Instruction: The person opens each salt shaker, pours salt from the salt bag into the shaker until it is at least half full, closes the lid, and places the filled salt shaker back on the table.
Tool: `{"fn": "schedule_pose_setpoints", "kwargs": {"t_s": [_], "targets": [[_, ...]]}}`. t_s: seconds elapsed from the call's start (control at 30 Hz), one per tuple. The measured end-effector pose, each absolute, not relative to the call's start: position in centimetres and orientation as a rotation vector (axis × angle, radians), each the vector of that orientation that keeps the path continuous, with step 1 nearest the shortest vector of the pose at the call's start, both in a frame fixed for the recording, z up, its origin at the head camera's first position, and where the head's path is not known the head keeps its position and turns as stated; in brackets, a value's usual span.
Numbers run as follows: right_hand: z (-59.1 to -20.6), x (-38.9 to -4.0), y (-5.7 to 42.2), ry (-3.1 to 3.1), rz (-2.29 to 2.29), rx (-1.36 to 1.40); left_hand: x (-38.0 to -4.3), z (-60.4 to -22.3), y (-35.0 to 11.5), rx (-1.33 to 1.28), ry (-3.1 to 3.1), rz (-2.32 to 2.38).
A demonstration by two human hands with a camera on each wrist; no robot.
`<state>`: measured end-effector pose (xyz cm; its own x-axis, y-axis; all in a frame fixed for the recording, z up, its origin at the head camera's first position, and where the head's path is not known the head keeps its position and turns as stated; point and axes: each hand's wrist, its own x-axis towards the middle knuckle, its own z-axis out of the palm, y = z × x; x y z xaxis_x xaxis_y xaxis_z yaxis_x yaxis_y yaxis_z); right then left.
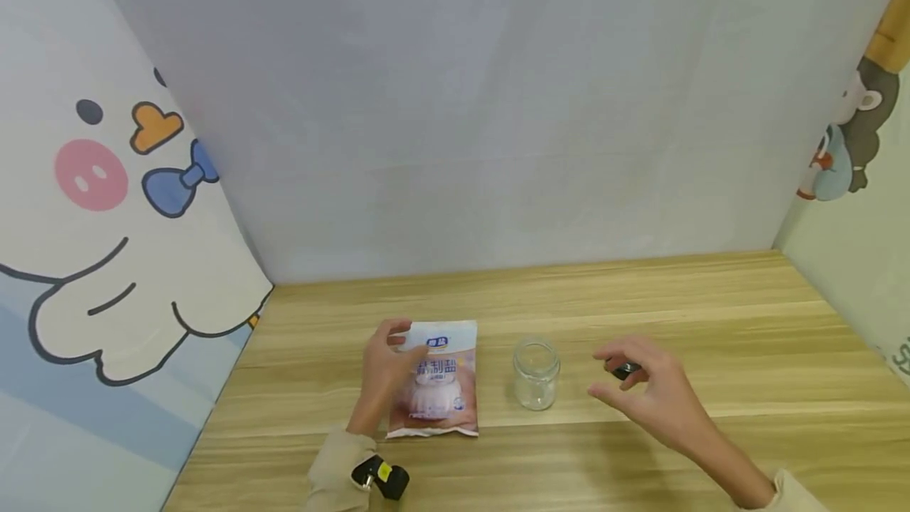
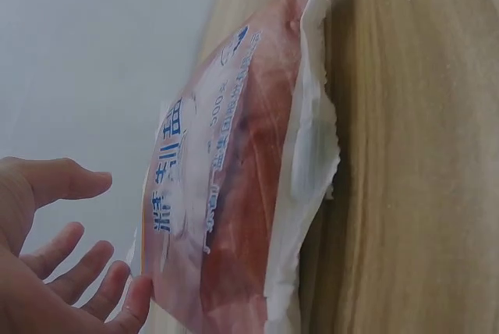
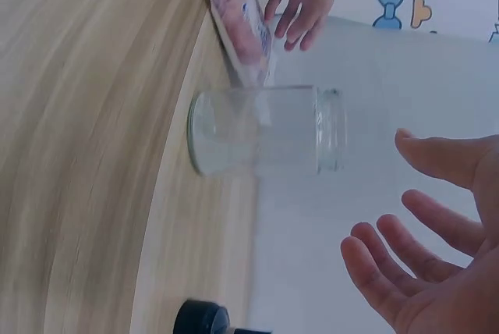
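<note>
"Where's the white-and-brown plastic packet with blue lettering [image 1: 435, 403]?"

"Flat on the light wood-grain table [image 1: 569, 299], its left edge under the left hand [image 1: 384, 374]. That grip is loose, fingers apart; I can't tell whether they touch the packet."

"And the right hand [image 1: 657, 397]?"

"Its grip is parted too, beside the upright clear glass jar [image 1: 536, 385]. A small black object [image 1: 626, 370] shows behind the fingers."

"The room?"

"A pale grey wall [image 1: 498, 141] behind; a white cartoon figure with an orange beak [image 1: 178, 267] at left."
</note>
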<state>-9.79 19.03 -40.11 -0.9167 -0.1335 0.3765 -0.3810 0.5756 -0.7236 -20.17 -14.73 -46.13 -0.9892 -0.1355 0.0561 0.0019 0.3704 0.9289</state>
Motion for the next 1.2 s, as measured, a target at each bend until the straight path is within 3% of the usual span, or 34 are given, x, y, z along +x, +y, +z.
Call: {"fn": "schedule_pose_setpoints", "kwargs": {"t_s": [0.67,0.97,1.2], "targets": [[-39.8,-8.4,14.3,-2.564,1.484,0.582,-22.2,-47.9,-16.4,0.192,-2.510,-1.769],[-41.9,-8.7,11.4,-2.660,1.668,0.686,-23.0,-48.3,-16.5,0.156,-2.529,-1.859],[-43.9,-9.7,9.3,-2.762,1.712,0.602,-23.6,-48.0,-16.1,0.178,-2.518,-1.939]]}}
